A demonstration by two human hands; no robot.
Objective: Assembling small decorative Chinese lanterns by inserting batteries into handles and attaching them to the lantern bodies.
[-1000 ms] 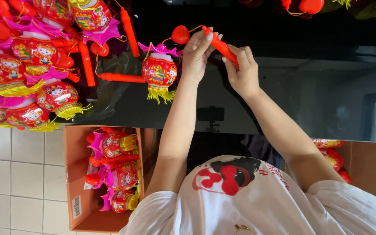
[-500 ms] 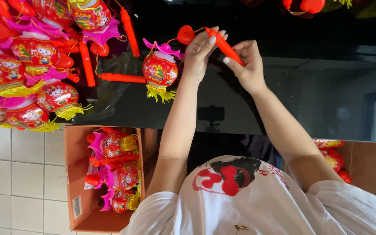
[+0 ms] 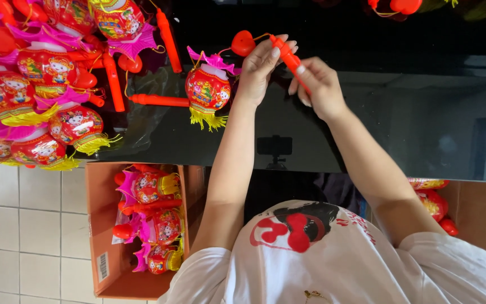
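**Two hands on a red stick above a black bench**

A glossy black bench (image 3: pixel 367 112) fills the far part of the view, with pale floor tiles (image 3: pixel 23 225) on the near left. The person's white shirt (image 3: pixel 322 264) with a red and black print sits at the near edge, and both bare forearms stretch away from it over the bench.

The left hand (image 3: pixel 260 70) is raised with the wrist straight, its fingers curled round the far end of a red plastic stick (image 3: pixel 288 56). The right hand (image 3: pixel 319 87) sits just right of it, fingers bent and pinching the same stick lower down. The stick lies at a slant between the two hands. From its far tip a thin cord runs to a red heart-shaped piece (image 3: pixel 243 42), and a small red lantern (image 3: pixel 208 90) with pink frills and a yellow tassel lies on the bench just left of the left hand.

A heap of finished lanterns (image 3: pixel 40 84) covers the far left of the bench, with loose red sticks (image 3: pixel 158 100) beside it.

On the floor at the near left an open cardboard box (image 3: pixel 105 236) holds several more lanterns with sticks. A second cardboard box (image 3: pixel 473 208) at the right, partly hidden by the right arm, shows a few red lanterns inside.
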